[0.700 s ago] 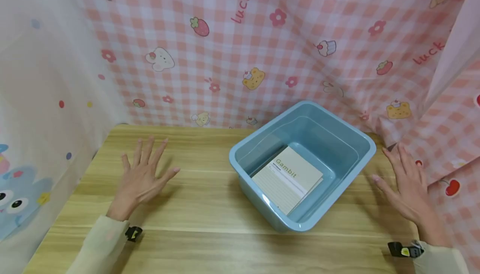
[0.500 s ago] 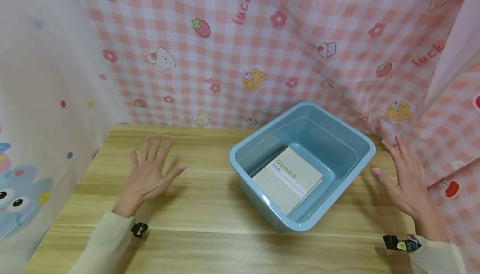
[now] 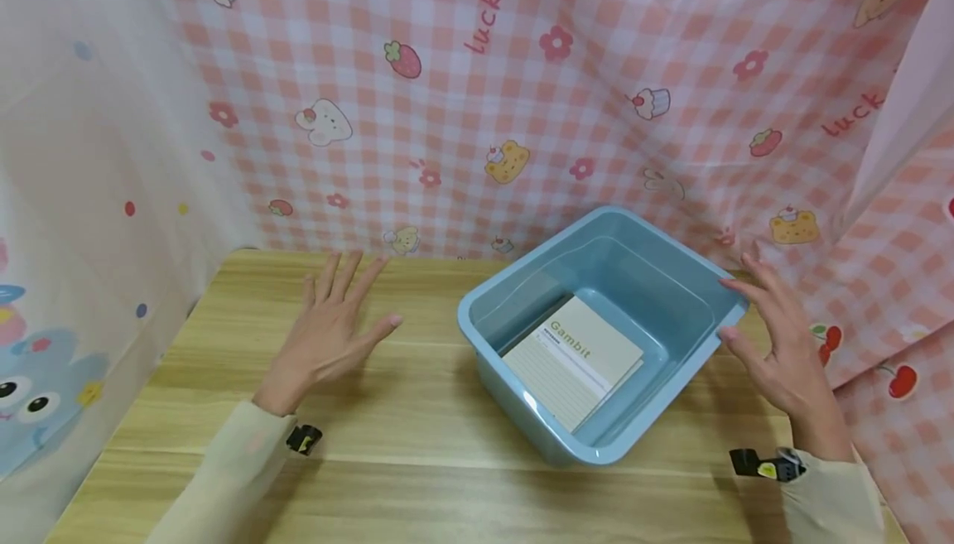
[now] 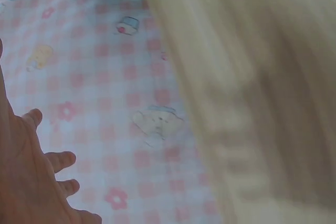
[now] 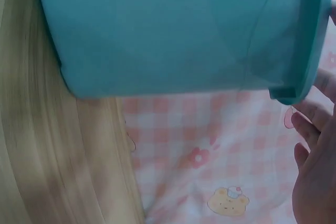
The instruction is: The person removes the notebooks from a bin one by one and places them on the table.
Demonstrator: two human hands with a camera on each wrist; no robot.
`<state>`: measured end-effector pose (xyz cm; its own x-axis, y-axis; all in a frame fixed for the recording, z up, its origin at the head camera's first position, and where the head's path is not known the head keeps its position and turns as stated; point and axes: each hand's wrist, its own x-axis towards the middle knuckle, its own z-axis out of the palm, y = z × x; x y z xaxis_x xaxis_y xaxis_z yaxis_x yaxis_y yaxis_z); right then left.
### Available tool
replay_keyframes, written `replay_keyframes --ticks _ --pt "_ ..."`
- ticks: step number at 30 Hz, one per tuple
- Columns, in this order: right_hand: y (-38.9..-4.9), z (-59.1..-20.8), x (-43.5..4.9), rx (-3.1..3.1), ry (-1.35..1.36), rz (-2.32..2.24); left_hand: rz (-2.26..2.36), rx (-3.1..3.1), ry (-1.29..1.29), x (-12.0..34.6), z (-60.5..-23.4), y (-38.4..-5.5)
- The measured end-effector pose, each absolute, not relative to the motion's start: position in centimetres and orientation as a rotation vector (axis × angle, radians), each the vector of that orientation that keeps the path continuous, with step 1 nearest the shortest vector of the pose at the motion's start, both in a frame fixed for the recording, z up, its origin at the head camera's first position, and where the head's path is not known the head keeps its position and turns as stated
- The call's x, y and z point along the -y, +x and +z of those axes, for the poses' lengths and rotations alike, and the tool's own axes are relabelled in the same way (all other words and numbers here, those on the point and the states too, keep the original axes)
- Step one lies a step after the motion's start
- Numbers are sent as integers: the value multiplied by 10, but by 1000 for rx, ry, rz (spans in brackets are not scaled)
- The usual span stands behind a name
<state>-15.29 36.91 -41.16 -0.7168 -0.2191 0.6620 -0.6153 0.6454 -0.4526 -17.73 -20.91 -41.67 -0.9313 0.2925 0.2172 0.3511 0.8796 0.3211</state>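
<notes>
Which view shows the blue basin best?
Head view: the blue basin appears almost whole, inside included. The right wrist view shows mainly an outer wall; the left wrist view, only a sliver, top left.

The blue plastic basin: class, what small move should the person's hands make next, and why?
Probably bring the left hand across to the left side of the blue plastic basin. The right hand is at the basin's right rim, though contact is unclear, while the left hand is spread above the wood-grain table, apart from the basin. A two-sided hold would likely be steadier.
</notes>
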Motion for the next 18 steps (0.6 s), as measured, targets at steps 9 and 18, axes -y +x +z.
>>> replay_keyframes --ticks 9,18 --pt "-155 -414 -354 2209 667 958 -545 2793 -603 185 -389 -185" --pt "-157 -416 -342 2073 764 1049 -542 2803 -686 163 -363 -184"
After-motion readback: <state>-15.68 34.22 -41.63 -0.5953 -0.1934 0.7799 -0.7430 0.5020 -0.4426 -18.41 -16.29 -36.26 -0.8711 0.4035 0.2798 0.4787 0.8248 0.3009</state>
